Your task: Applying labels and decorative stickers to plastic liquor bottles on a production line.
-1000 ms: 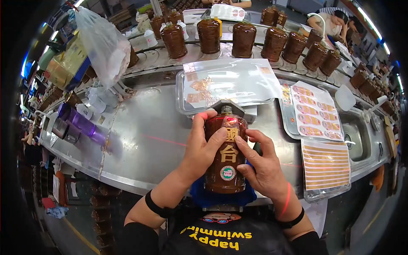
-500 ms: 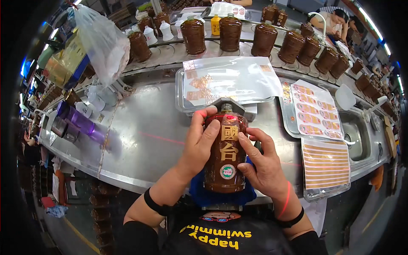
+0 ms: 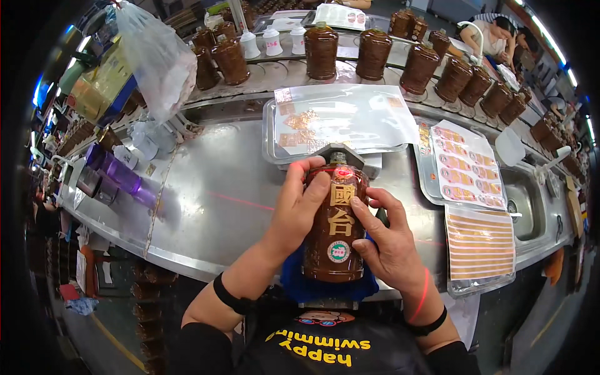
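A glossy brown bottle (image 3: 339, 237) with raised gold characters and a round green-and-white sticker lies tilted in front of me, its neck pointing away. Under its lower end is a blue pad (image 3: 290, 278), and a dark angled rest (image 3: 357, 159) frames the neck. My left hand (image 3: 299, 209) is closed round the bottle's upper left side, the thumb on its front. On the right side, my right hand (image 3: 392, 247) holds the bottle with bent fingers. Its index fingertip presses beside the upper gold character, and the thumb touches lower down, near the sticker.
Behind the bottle, a tray (image 3: 269, 134) bears a clear sheet with gold stickers. Label sheets (image 3: 465, 165) and a gold-striped sheet (image 3: 480, 244) lie right, before a sink (image 3: 528, 206). More brown bottles (image 3: 322, 53) line a curved conveyor. A purple cup (image 3: 119, 175) stands left.
Along the conveyor, the brown bottles and white containers have shifted to the right. Both hands stay on the held bottle in nearly the same grip.
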`<state>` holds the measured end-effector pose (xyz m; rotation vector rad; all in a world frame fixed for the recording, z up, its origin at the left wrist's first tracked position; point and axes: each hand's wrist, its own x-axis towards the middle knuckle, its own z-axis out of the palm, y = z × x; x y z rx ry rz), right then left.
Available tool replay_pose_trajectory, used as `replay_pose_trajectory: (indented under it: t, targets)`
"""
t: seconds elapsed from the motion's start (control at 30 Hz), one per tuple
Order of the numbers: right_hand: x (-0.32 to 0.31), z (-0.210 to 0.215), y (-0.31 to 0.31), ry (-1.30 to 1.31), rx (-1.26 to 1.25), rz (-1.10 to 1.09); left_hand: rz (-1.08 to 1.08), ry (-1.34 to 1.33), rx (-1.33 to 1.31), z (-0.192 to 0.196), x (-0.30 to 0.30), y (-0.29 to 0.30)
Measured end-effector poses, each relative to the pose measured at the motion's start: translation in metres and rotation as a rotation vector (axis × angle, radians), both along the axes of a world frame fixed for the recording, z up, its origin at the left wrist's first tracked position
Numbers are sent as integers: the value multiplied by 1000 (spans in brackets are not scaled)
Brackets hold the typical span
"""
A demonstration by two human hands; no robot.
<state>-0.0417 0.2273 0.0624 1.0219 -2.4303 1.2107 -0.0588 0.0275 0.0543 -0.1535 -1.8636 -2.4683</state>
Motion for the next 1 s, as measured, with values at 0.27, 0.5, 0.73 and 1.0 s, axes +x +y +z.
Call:
replay_pose_trajectory:
  t: [0.27,0.5,0.73,1.0]
  targets:
    - [0,-2,0,-1,10,3,15,4,-137,1,-1,4]
    - [0,-1,0,-15,10,6,50,35,-115,-7,-4,3]
    - [0,-2,0,-7,1,3,66,58,-146,-8,-6,5]
    - [2,-3,1,11,-8,8,86,69,-181,-7,-4,7]
